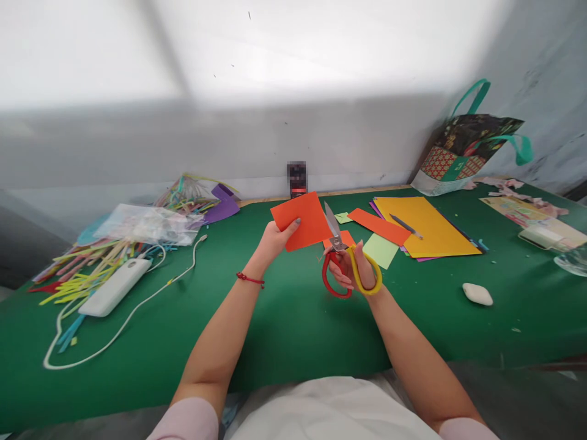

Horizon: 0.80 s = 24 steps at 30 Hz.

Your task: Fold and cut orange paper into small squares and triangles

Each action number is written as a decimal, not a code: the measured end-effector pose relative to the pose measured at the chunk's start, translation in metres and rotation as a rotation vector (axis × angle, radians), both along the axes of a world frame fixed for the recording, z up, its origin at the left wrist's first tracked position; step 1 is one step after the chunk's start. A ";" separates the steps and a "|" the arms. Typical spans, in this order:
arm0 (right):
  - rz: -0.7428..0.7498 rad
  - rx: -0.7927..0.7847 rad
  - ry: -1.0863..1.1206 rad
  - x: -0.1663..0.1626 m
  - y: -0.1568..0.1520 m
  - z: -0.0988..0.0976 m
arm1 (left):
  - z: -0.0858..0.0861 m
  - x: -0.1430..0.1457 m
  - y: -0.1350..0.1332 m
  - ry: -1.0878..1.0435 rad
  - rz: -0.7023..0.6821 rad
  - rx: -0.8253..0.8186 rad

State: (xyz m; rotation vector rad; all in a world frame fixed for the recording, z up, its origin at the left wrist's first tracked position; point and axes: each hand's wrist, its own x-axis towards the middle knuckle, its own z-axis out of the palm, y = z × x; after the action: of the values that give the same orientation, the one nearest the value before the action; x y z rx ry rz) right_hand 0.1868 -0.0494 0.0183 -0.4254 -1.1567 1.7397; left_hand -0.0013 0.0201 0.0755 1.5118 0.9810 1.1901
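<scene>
Right hand [355, 269] closed through the red and yellow loops of the scissors [342, 260], blades slightly parted and pointing up and away. Left hand [275, 239] pinches the lower left corner of an orange paper sheet [302, 221], held tilted above the green table [293, 318]. The sheet lies just left of the blades, its right edge at the open blade tips; the long axis of the scissors runs nearly along that edge. Farther right: a white eraser-like lump [477, 294], a yellow sheet [424, 226] bearing a pencil [406, 226]. Left: a white power bank [114, 286] with cable, coloured strips. Far right: a patterned bag [463, 153]. No legible writing.
</scene>
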 end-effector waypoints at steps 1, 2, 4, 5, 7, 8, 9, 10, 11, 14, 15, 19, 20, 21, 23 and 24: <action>0.006 -0.001 -0.005 0.001 0.000 0.000 | 0.001 -0.001 0.000 0.031 0.014 0.020; 0.014 -0.002 -0.008 0.001 0.000 0.000 | 0.002 -0.003 0.001 0.060 0.029 0.039; 0.031 -0.002 -0.010 0.002 0.000 0.000 | 0.005 -0.006 0.000 0.096 0.046 0.071; 0.039 -0.002 -0.010 0.002 -0.001 0.000 | 0.006 -0.007 0.000 0.102 0.043 0.080; 0.053 -0.001 -0.012 0.002 -0.001 0.000 | 0.008 -0.010 -0.001 0.093 0.019 0.078; 0.056 0.001 -0.013 0.002 -0.001 0.000 | 0.009 -0.010 -0.002 0.084 0.000 0.070; 0.058 0.005 -0.013 0.002 -0.001 -0.001 | 0.010 -0.011 -0.003 0.075 -0.021 0.060; 0.058 0.010 -0.012 0.002 -0.001 -0.001 | 0.011 -0.011 -0.004 0.068 -0.042 0.051; 0.057 0.014 -0.009 0.002 -0.001 -0.001 | 0.011 -0.011 -0.004 0.064 -0.060 0.044; 0.050 0.024 0.000 0.002 -0.001 -0.001 | 0.011 -0.011 -0.006 0.070 -0.095 0.032; 0.044 0.027 0.000 0.001 -0.001 -0.001 | 0.011 -0.010 -0.006 0.076 -0.101 0.026; 0.000 0.032 -0.007 0.000 -0.002 0.000 | 0.009 -0.008 -0.007 0.075 -0.109 0.012; -0.007 0.030 -0.009 0.000 -0.002 0.001 | 0.009 -0.008 -0.007 0.071 -0.109 0.010; -0.010 0.026 -0.012 0.000 -0.002 0.001 | 0.008 -0.007 -0.007 0.068 -0.110 0.008; -0.012 0.013 -0.023 0.000 -0.002 0.001 | 0.007 -0.007 -0.007 0.070 -0.112 0.005; -0.013 0.005 -0.031 0.000 -0.002 0.001 | 0.007 -0.007 -0.006 0.075 -0.112 0.005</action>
State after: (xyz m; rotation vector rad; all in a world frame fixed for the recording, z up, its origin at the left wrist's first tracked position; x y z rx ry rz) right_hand 0.1865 -0.0516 0.0196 -0.4566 -1.1778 1.7240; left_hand -0.0085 0.0137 0.0823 1.6043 0.9301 1.0640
